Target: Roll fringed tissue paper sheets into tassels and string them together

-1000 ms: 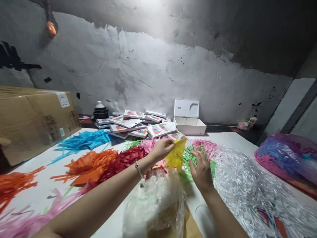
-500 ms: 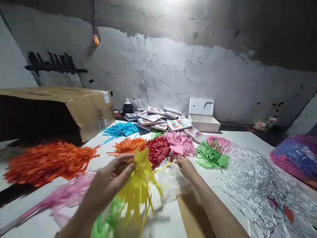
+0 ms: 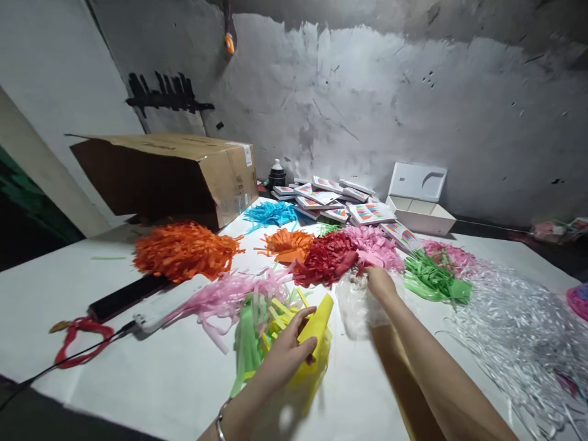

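Note:
My left hand [image 3: 291,349] is closed around a yellow fringed paper tassel [image 3: 320,318], its cut strips spreading out to the left and below. Under those strips lies green fringed paper [image 3: 248,343], with pink tassel paper [image 3: 229,300] just beyond it. Farther forward, my right hand [image 3: 381,283] is at the far end of a crumpled clear plastic bag [image 3: 356,312]. Its fingers are bunched together, and what they grip, if anything, is hidden. Close to those fingertips are a dark red fringed pile [image 3: 324,257] and a light pink one [image 3: 374,245].
Orange fringe [image 3: 184,251] lies before an open cardboard box [image 3: 234,184] at left. A power strip [image 3: 168,303] with a cable sits nearby. Flat printed packs [image 3: 370,213] and a white box [image 3: 420,217] stand behind. Silver strands [image 3: 519,331] and green fringe [image 3: 432,275] spread right.
My left hand has lowered the yellow tassel toward the table, over the green paper. My right hand has left the yellow strip's end and moved to the plastic bag. The view has swung left.

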A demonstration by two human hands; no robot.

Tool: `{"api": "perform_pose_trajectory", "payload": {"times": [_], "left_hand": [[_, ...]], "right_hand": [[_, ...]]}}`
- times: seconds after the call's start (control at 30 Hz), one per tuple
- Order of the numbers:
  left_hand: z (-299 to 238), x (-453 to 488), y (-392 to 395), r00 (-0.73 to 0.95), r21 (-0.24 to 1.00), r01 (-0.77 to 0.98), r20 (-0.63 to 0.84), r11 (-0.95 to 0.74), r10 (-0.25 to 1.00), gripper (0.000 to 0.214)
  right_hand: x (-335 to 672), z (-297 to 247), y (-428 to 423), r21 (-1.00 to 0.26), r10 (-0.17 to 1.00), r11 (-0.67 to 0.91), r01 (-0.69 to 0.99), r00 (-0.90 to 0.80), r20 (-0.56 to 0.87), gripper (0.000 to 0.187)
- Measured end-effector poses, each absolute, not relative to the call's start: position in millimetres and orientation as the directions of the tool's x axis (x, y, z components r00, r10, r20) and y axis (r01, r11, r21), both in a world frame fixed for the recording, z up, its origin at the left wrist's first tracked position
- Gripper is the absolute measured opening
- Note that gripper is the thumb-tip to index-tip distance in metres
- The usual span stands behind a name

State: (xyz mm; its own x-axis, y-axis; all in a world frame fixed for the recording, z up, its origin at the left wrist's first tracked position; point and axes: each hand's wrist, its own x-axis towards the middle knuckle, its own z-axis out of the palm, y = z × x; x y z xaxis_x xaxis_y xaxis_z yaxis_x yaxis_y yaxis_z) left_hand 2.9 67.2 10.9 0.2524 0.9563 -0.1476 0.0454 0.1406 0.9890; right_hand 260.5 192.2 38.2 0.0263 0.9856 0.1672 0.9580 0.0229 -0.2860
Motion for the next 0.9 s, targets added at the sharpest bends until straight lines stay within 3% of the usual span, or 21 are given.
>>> {"api": "perform_pose_trajectory", "payload": {"times": [0.07,0.2,0.23,0.3,0.33,0.43,0.5,0.57,0.67,0.77,0.83,0.9], "left_hand": [[7.1,6.3,64.8,0.25,0.985,0.0,-0.168,0.173,0.954,0.066],[3.6,18.0,55.8,0.218,0.985,-0.091,-0.125,0.147,0.968,0.059],[2.3,20.9,52.3,0.206,0.985,-0.115,-0.104,0.13,0.973,0.057],[-2.1,25.3,43.7,0.198,0.977,-0.179,-0.081,0.118,0.977,0.057],[-5.1,26.7,38.8,0.211,0.967,-0.218,-0.083,0.129,0.974,0.061],[-13.8,28.2,24.4,0.266,0.934,-0.309,-0.095,0.178,0.959,0.071],[-16.8,28.7,17.3,0.268,0.938,-0.302,-0.088,0.171,0.959,0.068],[-16.8,29.9,13.8,0.239,0.958,-0.252,-0.074,0.136,0.968,0.058],[-14.5,32.1,14.5,0.243,0.985,-0.153,-0.039,0.078,0.969,0.039],[-12.3,33.5,18.5,0.314,0.986,-0.155,-0.006,0.058,0.949,0.029],[-11.5,33.8,20.8,0.347,0.978,-0.188,-0.014,0.085,0.938,0.03],[-10.9,34.2,21.9,0.357,0.974,-0.193,-0.045,0.121,0.933,0.032]], "right_hand": [[245.2,44.9,149.9,-0.27,0.959,0.206,0.941,-0.138,0.249,0.017],[198.7,42.5,54.9,-0.225,0.812,0.561,0.796,-0.478,0.334,0.011],[189.5,39.8,37.4,-0.12,0.723,0.633,0.765,-0.529,0.444,0.012],[179.7,33.3,14.4,-0.08,0.65,0.647,0.758,-0.493,0.578,0.018],[179.2,30.1,8.2,-0.132,0.647,0.634,0.762,-0.429,0.63,0.019],[187.2,21.0,0.4,-0.499,0.766,0.541,0.677,-0.152,0.625,0.015],[192.6,16.0,-1.9,-0.729,0.863,0.429,0.534,-0.005,0.504,0.013],[194.4,11.7,-3.7,-0.879,0.931,0.302,0.37,0.082,0.355,0.009],[193.4,6.7,-4.2,-0.982,0.978,0.149,0.119,0.126,0.164,0.015],[193.4,4.2,-3.8,-0.995,0.998,0.028,-0.096,0.066,0.021,0.02],[194.1,5.0,-5.1,-0.994,0.999,-0.01,-0.11,0.036,-0.014,0.02],[193.8,7.5,-8.2,-0.999,0.996,0.044,0.017,0.08,0.046,0.019]]}}
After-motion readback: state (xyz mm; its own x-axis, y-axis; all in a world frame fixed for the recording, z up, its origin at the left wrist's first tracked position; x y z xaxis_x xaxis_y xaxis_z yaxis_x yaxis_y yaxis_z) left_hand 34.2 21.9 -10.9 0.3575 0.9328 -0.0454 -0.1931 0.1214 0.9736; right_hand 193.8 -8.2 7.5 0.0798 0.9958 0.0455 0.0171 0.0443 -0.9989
